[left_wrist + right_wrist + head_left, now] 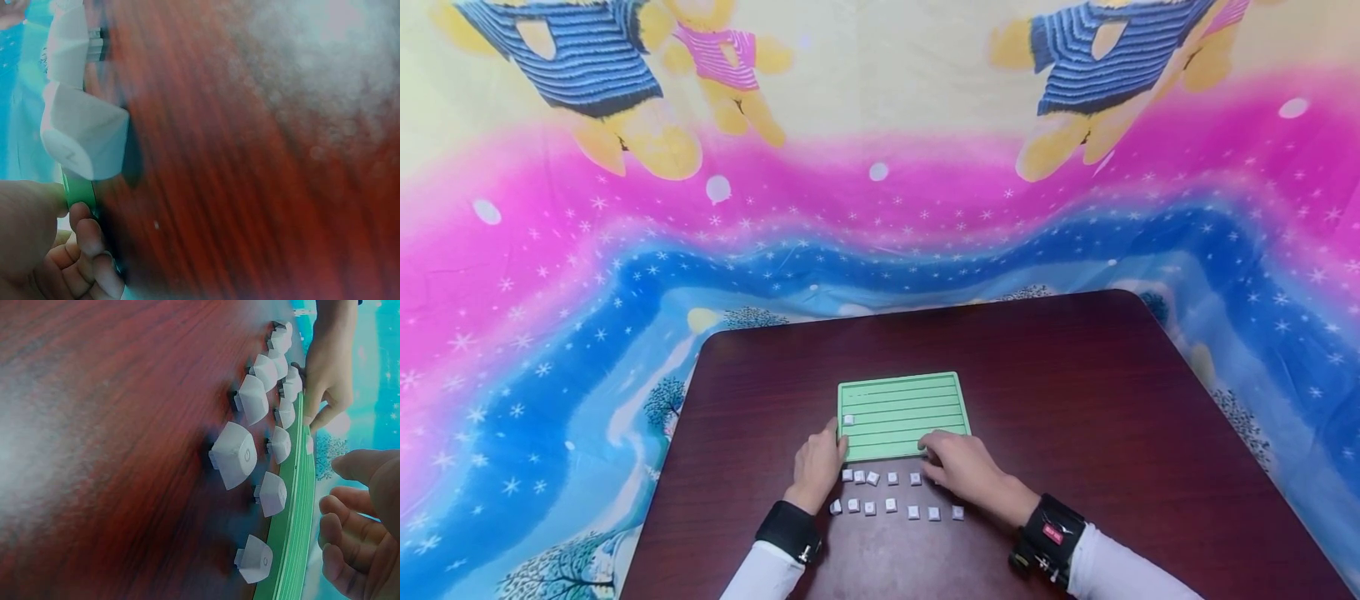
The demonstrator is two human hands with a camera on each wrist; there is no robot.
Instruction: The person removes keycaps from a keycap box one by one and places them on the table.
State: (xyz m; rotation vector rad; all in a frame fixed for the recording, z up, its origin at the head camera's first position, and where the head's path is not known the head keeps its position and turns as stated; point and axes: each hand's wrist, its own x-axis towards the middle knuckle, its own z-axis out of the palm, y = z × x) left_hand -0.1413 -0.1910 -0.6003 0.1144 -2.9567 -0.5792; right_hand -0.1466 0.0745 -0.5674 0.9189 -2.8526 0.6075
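A light green tray with parallel ridges [904,416] lies on the table, one white keycap [848,420] at its left side. My left hand [820,467] grips the tray's left edge; in the left wrist view its thumb and fingers pinch the green rim [79,192]. Over the tray's near right corner hovers my right hand [964,468]. Its thumb and loosely bent fingers [340,534] stand apart with nothing between them in the right wrist view. Two loose rows of white keycaps [891,505] lie in front of the tray; one nearby keycap [237,455] bears a letter like G.
The dark reddish-brown table [1075,400] reaches well out on both sides of the tray. Behind it hangs a printed cloth [880,208] with bears and snowflakes. Black bands [790,531] circle both wrists.
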